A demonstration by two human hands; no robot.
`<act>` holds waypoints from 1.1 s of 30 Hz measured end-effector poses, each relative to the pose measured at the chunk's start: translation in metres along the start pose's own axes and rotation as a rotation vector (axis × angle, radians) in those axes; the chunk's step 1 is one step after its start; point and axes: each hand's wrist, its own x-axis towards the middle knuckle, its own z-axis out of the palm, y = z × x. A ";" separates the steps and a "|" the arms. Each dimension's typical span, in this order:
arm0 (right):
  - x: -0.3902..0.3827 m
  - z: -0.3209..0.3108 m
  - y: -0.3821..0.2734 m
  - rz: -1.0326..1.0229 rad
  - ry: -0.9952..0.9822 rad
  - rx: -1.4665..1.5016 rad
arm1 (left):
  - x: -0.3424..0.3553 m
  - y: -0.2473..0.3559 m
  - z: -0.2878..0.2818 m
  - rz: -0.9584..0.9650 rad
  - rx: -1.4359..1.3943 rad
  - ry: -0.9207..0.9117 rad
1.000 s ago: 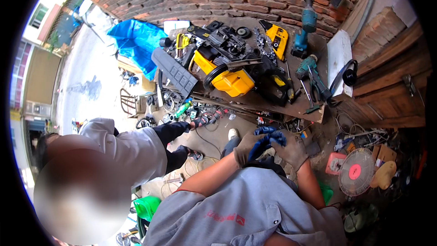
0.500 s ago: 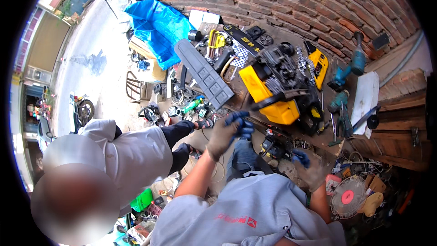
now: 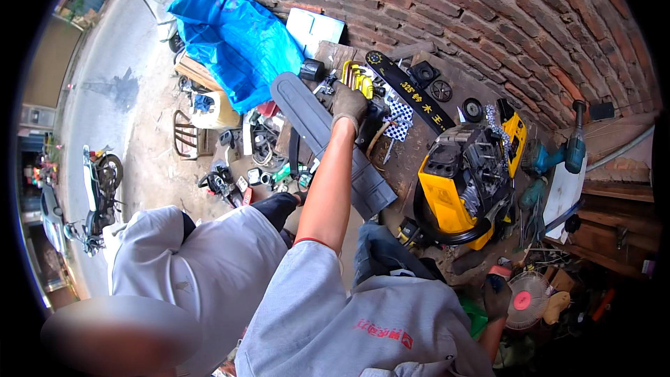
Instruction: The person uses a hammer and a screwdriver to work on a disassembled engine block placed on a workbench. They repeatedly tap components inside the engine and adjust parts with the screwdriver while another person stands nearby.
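Note:
My left hand [image 3: 349, 106], in a grey-brown work glove, reaches across a long dark grey chainsaw bar cover [image 3: 370, 185] to the far side of the bench. It is at the near edge of a yellow hex key set [image 3: 359, 78]; its fingertips are hidden behind the back of the hand, so a grip cannot be made out. My right hand [image 3: 497, 297], gloved too, hangs low at my right side near a fan; its fingers are dark and unclear. A yellow and black chainsaw body [image 3: 447, 188] sits on the bench, right of the bar cover.
A black guide bar [image 3: 408, 91], a checkered cloth [image 3: 399, 120] and a small black wheel [image 3: 473, 109] lie toward the brick wall [image 3: 481, 42]. Blue cordless drill [image 3: 575, 146] at right. Blue tarp [image 3: 230, 49] at far left. A person in a grey shirt [image 3: 202, 265] stands close on my left.
My left hand has moved from above the bench's near edge out to the hex key set. My right hand has dropped lower beside me. The view has shifted, and the other person appears closer.

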 end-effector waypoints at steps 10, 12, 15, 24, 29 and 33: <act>-0.013 -0.002 0.041 0.224 0.131 0.016 | 0.028 0.003 0.004 -0.066 -0.006 -0.026; -0.014 0.002 0.016 0.303 0.109 0.021 | 0.033 0.000 0.002 -0.074 0.019 -0.033; -0.021 0.008 0.035 0.203 0.131 -0.039 | 0.036 0.000 0.005 -0.060 0.067 -0.059; -0.034 0.000 0.006 0.032 0.197 -0.111 | -0.037 -0.018 -0.005 0.178 -0.371 -0.213; -0.004 -0.016 0.021 0.191 0.233 -0.054 | -0.145 -0.009 -0.046 0.243 -0.429 -0.211; 0.022 -0.034 0.051 0.244 0.326 0.082 | -0.189 -0.013 -0.055 0.267 -0.565 -0.311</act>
